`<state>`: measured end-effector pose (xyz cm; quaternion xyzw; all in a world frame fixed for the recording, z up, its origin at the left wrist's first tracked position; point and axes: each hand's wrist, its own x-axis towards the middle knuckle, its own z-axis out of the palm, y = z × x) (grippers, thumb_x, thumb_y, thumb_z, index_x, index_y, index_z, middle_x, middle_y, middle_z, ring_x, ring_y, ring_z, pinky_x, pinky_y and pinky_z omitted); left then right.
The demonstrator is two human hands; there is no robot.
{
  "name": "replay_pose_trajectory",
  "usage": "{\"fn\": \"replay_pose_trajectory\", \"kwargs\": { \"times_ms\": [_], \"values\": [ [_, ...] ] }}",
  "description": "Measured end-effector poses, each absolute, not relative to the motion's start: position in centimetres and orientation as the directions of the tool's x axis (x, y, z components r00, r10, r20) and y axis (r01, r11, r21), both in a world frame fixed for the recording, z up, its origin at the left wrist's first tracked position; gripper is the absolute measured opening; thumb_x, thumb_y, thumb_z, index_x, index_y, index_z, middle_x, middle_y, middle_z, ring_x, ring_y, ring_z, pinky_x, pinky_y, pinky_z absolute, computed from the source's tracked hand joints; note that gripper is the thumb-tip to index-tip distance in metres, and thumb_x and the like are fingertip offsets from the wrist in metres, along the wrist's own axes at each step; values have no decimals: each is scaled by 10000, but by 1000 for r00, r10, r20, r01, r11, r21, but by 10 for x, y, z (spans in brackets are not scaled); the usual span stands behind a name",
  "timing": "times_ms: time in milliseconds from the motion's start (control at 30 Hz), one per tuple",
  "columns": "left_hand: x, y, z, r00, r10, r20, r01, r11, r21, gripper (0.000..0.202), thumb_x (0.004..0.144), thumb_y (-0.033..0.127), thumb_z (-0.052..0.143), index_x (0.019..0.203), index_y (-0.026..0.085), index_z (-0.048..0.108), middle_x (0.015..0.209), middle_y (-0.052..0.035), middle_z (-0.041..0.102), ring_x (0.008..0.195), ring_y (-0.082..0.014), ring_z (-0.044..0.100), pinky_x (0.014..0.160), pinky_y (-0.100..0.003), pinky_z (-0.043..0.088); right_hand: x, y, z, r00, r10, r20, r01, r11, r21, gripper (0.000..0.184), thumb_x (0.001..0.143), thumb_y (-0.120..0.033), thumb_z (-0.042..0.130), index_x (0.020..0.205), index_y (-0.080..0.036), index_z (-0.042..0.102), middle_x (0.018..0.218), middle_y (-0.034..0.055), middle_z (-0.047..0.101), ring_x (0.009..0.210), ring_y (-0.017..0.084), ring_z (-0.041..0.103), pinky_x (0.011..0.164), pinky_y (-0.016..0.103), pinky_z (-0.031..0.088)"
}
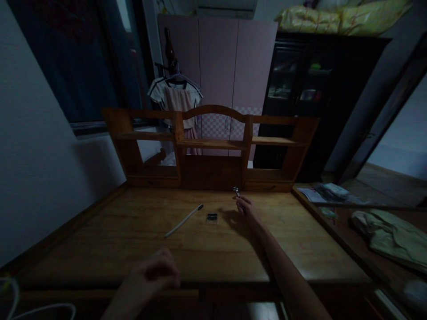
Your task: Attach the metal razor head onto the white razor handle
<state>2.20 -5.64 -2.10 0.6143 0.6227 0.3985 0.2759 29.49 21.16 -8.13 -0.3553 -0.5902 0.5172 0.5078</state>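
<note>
My right hand (245, 206) is closed around the handle of a razor (237, 192), its metallic head pointing up and away, above the right-middle of the wooden desk (133, 249). Blurred near the desk's front edge, my left hand (156, 273) has its fingers curled in, and nothing shows in it. Between the hands lies a small clear case (211, 218) with a dark piece along its far side. To its left rests a long, thin white stick with a dark end (183, 221), slanting across the desktop.
A wooden shelf unit (213, 144) stands along the desk's back edge. White cables (46, 306) hang at the lower left. On the lower surface at right lie a pale folded cloth (393, 235) and some papers or packets (328, 192). A wall (60, 178) borders the left.
</note>
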Motion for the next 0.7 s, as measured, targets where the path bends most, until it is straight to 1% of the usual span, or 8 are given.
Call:
{"fn": "replay_pose_trajectory", "kwargs": {
  "times_ms": [67, 133, 200, 300, 400, 500, 600, 700],
  "values": [
    [12, -13, -30, -121, 975, 184, 594, -78, 800, 174, 743, 351, 661, 746, 182, 702, 804, -28, 658, 800, -185, 616, 740, -274, 460, 296, 211, -77, -182, 946, 270, -120, 251, -961, 369, 724, -532, 640, 847, -189, 580, 615, -27, 536, 500, 97, 461, 454, 216, 339],
    [-1, 30, -39, -169, 955, 245, 672, -70, 737, 247, 792, 383, 582, 856, 180, 708, 880, -55, 667, 824, -194, 615, 748, -279, 449, 302, 209, -69, -159, 944, 290, -121, 272, -955, 395, 734, -553, 627, 881, -197, 537, 687, -6, 603, 561, 120, 531, 515, 231, 403],
    [-14, 66, -47, -148, 958, 244, 792, -33, 610, 266, 817, 366, 531, 856, 158, 693, 910, -80, 672, 853, -204, 606, 771, -286, 426, 316, 207, -58, -162, 942, 294, -64, 287, -956, 431, 750, -577, 599, 941, -205, 494, 757, 24, 659, 595, 146, 576, 549, 258, 436],
    [-26, 99, -59, -151, 978, 145, 905, 78, 417, 272, 744, 401, 604, 821, 142, 640, 836, -91, 653, 772, -211, 589, 664, -275, 392, 353, 203, -44, -173, 933, 316, 228, 350, -908, 403, 785, -567, 561, 936, -202, 480, 755, 51, 689, 567, 157, 574, 514, 252, 408],
    [-27, 112, -69, -97, 990, 102, 934, 55, 354, 197, 735, 341, 597, 740, 144, 602, 797, -88, 631, 733, -198, 576, 607, -263, 365, 403, 196, -39, -153, 934, 323, 541, 353, -763, 348, 809, -524, 533, 928, -198, 520, 705, 38, 686, 567, 163, 582, 512, 241, 379],
    [-12, 122, -73, -103, 995, -10, 890, 97, 446, 187, 733, 321, 602, 694, 139, 584, 658, -56, 602, 602, -172, 568, 538, -250, 368, 455, 191, -44, -137, 935, 327, 754, 312, -577, 295, 828, -473, 506, 871, -187, 564, 721, 43, 681, 621, 161, 603, 540, 232, 364],
    [17, 134, -72, -45, 961, -271, 730, 217, 648, 264, 769, 358, 586, 650, 122, 564, 502, -28, 547, 439, -150, 533, 452, -242, 389, 497, 187, -55, -115, 936, 334, 882, 251, -399, 288, 811, -442, 525, 814, -167, 613, 706, 57, 669, 639, 167, 600, 543, 234, 335],
    [52, 146, -72, -18, 958, -286, 631, 232, 740, 265, 806, 318, 558, 639, 113, 542, 486, -31, 548, 418, -144, 544, 426, -236, 419, 522, 181, -65, -138, 947, 291, 927, 227, -298, 297, 810, -423, 528, 775, -155, 650, 702, 69, 667, 644, 171, 598, 548, 241, 318]
  ]
}}
